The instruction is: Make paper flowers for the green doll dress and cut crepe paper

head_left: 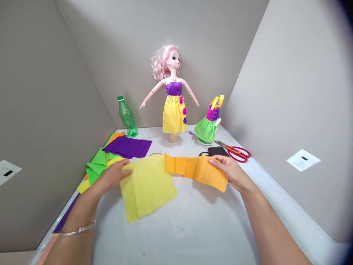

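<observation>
Head view, left to right: a heap of green crepe paper (96, 163) lies at the left edge of the white table (176, 235), with a purple crepe paper sheet (127, 146) overlapping it and a green plastic bottle (127, 117) standing behind. The left hand (111, 176), a silver bangle (78, 230) on its wrist, has its fingers curled, pinching the upper left of a yellow crepe paper sheet (146, 187). That sheet lies in front of the person, tilted, its long axis running roughly toward them. Just beside it, an orange crepe paper strip (197, 171) runs crosswise, its long axis left to right, its right end pinched by the right hand (230, 171). Nothing lies between the two papers. Behind them stands a pink-haired doll (172, 92) in a yellow and purple dress. Further right are a small green and purple paper dress (207, 119), a black phone (219, 151) and red-handled scissors (237, 152).
</observation>
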Demonstrator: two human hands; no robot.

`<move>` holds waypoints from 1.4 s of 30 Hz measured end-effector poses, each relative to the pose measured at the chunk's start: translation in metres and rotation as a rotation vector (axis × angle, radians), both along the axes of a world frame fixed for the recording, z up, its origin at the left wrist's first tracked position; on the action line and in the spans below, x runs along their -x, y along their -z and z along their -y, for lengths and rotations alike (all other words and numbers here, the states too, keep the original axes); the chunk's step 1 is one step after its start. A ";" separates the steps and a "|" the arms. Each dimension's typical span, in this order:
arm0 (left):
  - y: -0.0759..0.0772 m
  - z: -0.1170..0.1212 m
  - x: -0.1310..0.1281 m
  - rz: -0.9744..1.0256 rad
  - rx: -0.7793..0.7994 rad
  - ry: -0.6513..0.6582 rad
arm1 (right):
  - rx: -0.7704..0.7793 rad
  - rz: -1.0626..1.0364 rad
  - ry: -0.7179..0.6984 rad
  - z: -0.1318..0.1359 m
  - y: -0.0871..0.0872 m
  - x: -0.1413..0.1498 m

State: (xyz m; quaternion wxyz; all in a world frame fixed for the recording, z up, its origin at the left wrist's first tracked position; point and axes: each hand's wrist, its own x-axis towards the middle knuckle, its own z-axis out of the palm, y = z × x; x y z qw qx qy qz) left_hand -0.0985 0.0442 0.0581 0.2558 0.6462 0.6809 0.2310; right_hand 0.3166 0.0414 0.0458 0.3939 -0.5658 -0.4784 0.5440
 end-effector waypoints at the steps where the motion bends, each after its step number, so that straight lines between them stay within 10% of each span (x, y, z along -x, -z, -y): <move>1: -0.011 -0.004 0.016 -0.041 -0.034 -0.084 | 0.000 0.008 -0.015 0.001 -0.001 0.001; 4: -0.041 -0.009 0.041 -0.229 -0.195 -0.416 | -0.002 0.020 -0.079 0.005 -0.005 0.007; 7: -0.048 -0.008 0.013 -0.171 -0.424 -0.441 | -0.002 0.007 -0.148 0.009 -0.009 0.011; 11: -0.012 -0.012 -0.073 0.080 -0.223 -0.074 | -0.015 0.028 -0.193 0.011 -0.009 0.011; 18: 0.042 -0.026 -0.133 0.115 -0.085 -0.009 | -0.010 0.007 -0.187 0.009 -0.009 0.004; 27: 0.035 -0.017 -0.109 0.288 -0.060 -0.007 | 0.035 -0.041 -0.206 0.014 -0.010 0.010; 35: 0.011 0.015 -0.033 0.365 0.052 -0.026 | 0.171 -0.022 -0.336 0.054 -0.007 0.013; 42: 0.037 0.044 0.012 0.323 0.214 -0.018 | 0.235 0.119 -0.334 0.079 0.011 0.018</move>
